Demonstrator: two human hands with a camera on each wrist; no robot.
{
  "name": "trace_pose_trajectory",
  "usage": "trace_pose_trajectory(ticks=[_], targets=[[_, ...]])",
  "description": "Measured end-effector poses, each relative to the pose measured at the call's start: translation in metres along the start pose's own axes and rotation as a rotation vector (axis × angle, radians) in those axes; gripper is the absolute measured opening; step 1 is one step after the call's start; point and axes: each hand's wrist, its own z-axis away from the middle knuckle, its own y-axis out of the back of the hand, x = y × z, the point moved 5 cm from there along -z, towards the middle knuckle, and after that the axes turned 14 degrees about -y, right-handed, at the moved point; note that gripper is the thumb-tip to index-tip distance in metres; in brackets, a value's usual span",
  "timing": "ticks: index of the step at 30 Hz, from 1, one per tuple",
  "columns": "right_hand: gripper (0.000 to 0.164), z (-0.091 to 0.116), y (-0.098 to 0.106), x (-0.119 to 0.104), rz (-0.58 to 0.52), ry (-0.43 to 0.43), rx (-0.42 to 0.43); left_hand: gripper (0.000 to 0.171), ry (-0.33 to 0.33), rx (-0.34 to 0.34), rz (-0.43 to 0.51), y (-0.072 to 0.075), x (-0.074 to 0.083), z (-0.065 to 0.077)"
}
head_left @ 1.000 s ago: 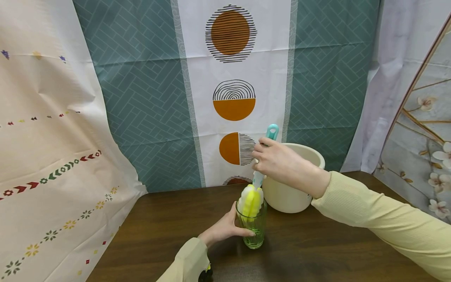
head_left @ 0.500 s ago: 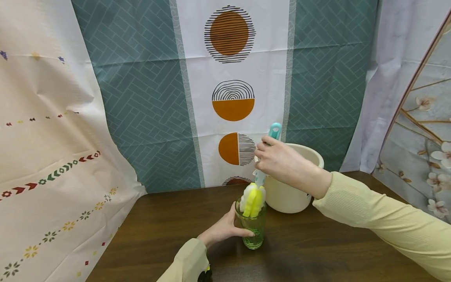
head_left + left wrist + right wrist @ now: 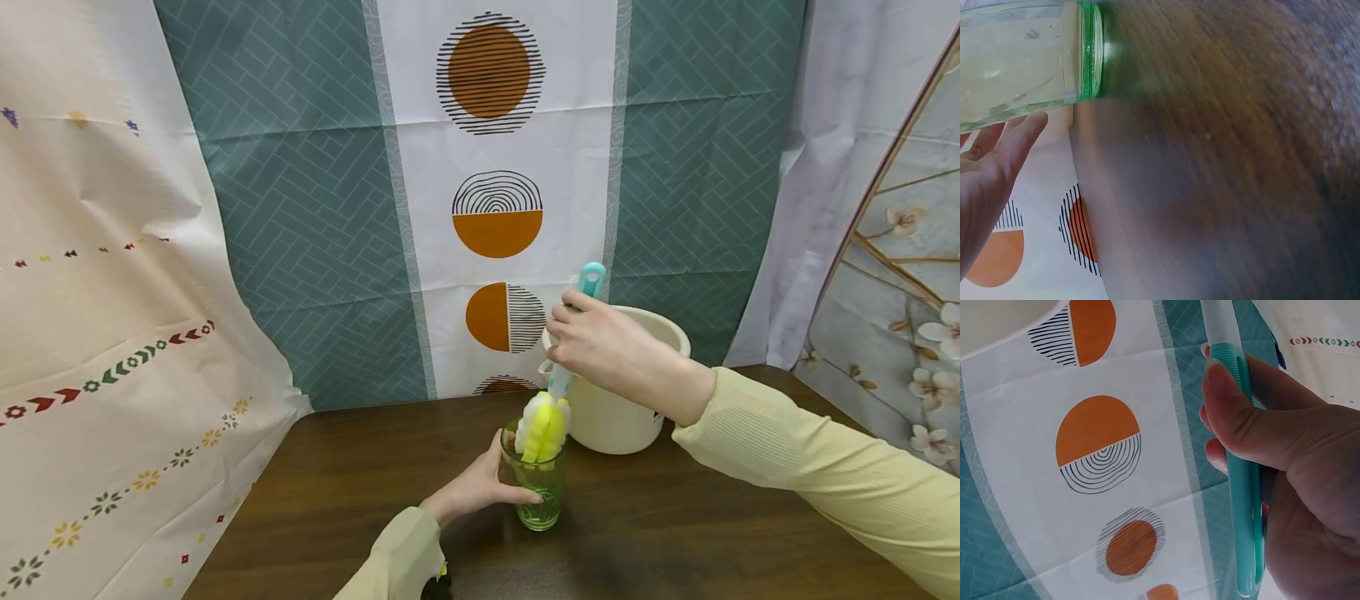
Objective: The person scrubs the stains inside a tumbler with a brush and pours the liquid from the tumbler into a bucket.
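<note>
A green-tinted drinking glass (image 3: 542, 500) stands upright on the wooden table. My left hand (image 3: 483, 483) grips it from the left, thumb across the front; in the left wrist view its fingers lie along the glass (image 3: 1016, 69). My right hand (image 3: 607, 337) holds the teal handle of a bottle brush (image 3: 592, 279) above the glass. The right wrist view shows the thumb and fingers wrapped round that handle (image 3: 1244, 506). The brush's yellow and white sponge head (image 3: 546, 429) sits partly inside the mouth of the glass, its upper part above the rim. The brush leans to the right.
Behind the right hand stands a cream pot (image 3: 611, 421), partly covered by the forearm. A patterned cloth (image 3: 495, 192) hangs along the table's back edge, with pale cloth (image 3: 150, 333) on the left. A small black and yellow item (image 3: 437, 583) shows by the left sleeve.
The right hand and the brush handle have shifted slightly right, and the sponge head has moved right within the mouth of the glass. The left hand and glass stay nearly still.
</note>
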Motion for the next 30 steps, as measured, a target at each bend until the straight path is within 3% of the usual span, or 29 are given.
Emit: trace_pose_trajectory(ticks=[11,23,30], targets=[[0.021,0.001,-0.018,-0.004,-0.047,0.031,-0.007,0.065,0.009,0.009,-0.040,0.001,0.000,0.001],[0.023,-0.002,-0.022,-0.008,-0.048,0.045,-0.020,0.082,0.070,0.016,-0.052,0.001,-0.034,-0.001],[0.016,-0.004,-0.030,-0.014,-0.052,0.058,-0.023,0.088,0.107,0.008,-0.045,0.000,-0.025,0.001]])
